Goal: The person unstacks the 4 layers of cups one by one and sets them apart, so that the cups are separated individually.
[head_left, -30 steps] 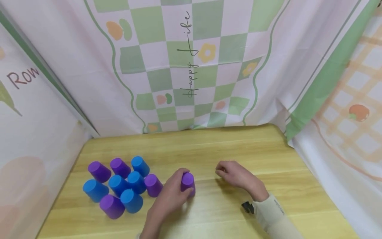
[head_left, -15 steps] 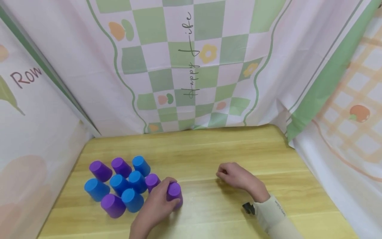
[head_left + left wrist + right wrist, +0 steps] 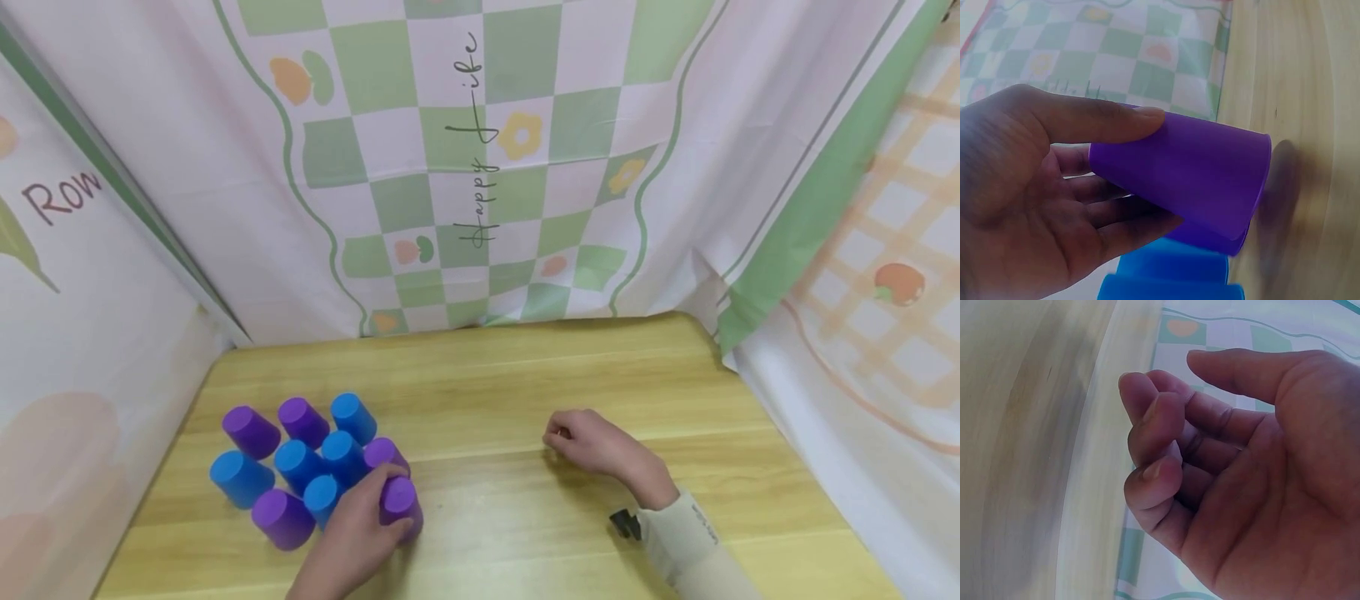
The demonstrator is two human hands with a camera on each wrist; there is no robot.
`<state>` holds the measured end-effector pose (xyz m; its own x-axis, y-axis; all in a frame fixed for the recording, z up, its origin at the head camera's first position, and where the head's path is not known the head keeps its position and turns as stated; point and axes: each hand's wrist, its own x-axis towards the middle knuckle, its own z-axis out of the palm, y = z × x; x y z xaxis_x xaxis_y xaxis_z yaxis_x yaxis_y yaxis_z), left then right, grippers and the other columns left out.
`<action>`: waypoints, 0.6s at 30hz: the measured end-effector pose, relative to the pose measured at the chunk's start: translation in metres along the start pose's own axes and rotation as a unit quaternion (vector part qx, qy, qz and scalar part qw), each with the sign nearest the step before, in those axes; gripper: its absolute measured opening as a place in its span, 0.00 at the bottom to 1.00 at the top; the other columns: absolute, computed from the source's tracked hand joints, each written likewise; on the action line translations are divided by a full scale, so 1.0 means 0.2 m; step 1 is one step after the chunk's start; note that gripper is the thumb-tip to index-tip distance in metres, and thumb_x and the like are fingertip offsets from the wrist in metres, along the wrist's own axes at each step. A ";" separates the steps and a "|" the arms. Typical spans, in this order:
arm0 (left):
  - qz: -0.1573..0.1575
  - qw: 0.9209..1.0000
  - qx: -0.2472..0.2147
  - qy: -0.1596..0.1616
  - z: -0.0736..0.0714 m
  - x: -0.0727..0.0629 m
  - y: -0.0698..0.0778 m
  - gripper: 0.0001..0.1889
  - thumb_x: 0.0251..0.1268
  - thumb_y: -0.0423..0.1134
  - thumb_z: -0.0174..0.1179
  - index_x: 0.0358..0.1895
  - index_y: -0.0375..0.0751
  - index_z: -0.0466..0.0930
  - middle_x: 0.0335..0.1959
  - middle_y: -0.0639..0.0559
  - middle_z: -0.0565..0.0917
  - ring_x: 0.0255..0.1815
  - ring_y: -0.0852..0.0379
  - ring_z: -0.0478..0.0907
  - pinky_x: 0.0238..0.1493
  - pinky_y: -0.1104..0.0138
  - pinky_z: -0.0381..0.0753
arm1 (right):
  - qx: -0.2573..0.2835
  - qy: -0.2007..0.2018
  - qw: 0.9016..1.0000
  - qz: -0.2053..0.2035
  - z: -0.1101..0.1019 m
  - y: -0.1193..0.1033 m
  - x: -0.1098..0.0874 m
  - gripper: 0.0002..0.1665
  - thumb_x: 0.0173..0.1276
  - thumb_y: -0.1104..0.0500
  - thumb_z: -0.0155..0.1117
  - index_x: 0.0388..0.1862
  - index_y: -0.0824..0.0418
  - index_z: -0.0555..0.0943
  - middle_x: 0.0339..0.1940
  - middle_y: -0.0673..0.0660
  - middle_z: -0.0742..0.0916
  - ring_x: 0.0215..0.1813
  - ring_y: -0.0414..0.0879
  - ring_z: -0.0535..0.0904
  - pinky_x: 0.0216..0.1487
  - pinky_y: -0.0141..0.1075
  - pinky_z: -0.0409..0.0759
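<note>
My left hand (image 3: 351, 529) grips an upside-down purple cup (image 3: 402, 504) at the right front of a group of cups. In the left wrist view the thumb lies along one side of that purple cup (image 3: 1197, 172) and the fingers are on the other; its rim is close over the wood. Just behind it stands another purple cup (image 3: 386, 452), and a blue cup (image 3: 321, 495) is partly hidden by the hand. Off to the right, my right hand (image 3: 596, 443) holds nothing, its fingers loosely curled in the right wrist view.
Several more upside-down blue cups (image 3: 242, 478) and purple cups (image 3: 283, 518) stand close together on the left of the wooden table (image 3: 510, 517). A black clip (image 3: 624, 524) shows at the right cuff. Printed curtains (image 3: 517, 183) hang along the table's back and sides.
My left hand has carried the purple cup leftward and nearer to the body, from mid-table to beside the group. The right hand has hardly moved.
</note>
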<state>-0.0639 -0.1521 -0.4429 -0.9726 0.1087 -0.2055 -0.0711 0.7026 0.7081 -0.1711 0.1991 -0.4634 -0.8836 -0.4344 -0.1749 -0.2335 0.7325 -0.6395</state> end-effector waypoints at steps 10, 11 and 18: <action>-0.042 0.999 0.007 0.017 -0.04 -0.03 -0.07 0.28 0.61 0.28 0.73 0.65 0.44 0.77 0.63 0.44 0.84 0.67 0.36 0.79 0.65 0.36 0.81 | 0.006 -0.009 1.000 0.005 0.01 0.00 0.01 0.11 0.81 0.55 0.60 0.43 0.59 0.86 0.30 0.51 0.84 0.30 0.42 0.76 0.31 0.35 0.77; -0.045 0.999 0.009 0.019 -0.04 -0.03 -0.07 0.28 0.61 0.28 0.72 0.65 0.44 0.76 0.63 0.44 0.84 0.67 0.36 0.79 0.65 0.36 0.80 | 0.007 -0.009 1.000 0.005 0.01 0.00 0.00 0.11 0.81 0.55 0.60 0.44 0.59 0.86 0.30 0.52 0.84 0.30 0.42 0.76 0.31 0.35 0.77; -0.058 0.998 0.015 0.018 -0.06 -0.03 -0.09 0.28 0.63 0.27 0.72 0.65 0.45 0.76 0.64 0.43 0.83 0.68 0.35 0.78 0.66 0.36 0.80 | 0.007 -0.011 1.000 0.009 0.01 -0.01 0.00 0.11 0.81 0.56 0.60 0.44 0.60 0.86 0.31 0.52 0.84 0.31 0.43 0.76 0.32 0.36 0.77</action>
<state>-0.0596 -0.1743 -0.4465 -0.9658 0.0001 -0.2594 -0.1774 0.7295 0.6606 -0.1702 0.1955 -0.4643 -0.8781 -0.4332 -0.2030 -0.2117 0.7323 -0.6472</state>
